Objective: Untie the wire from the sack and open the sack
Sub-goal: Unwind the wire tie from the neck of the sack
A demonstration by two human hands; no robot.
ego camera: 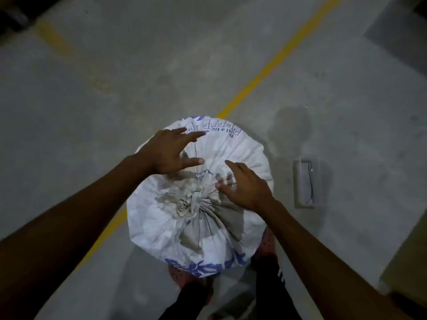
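While both hands hung spread and empty over the load, gripped nothing: left hand (166,151) at frame centre-left, fingers splayed above the far rim; right hand (246,184) just right of centre, blurred, beside the neck. Stood upright at lower centre, the sack (175,227): woven, soft-walled, bulging full, likely heavy and dusty. Looked best taken at the gathered neck (191,202), where a thin wire (196,155) ran upward. Beyond lay the concrete floor (92,100), crossed by 1 yellow line (265,72).

The scene is viewed from head height, steeply downward and close, by one wide-angle camera; the sack (198,195) on the floor (115,88) is centred.
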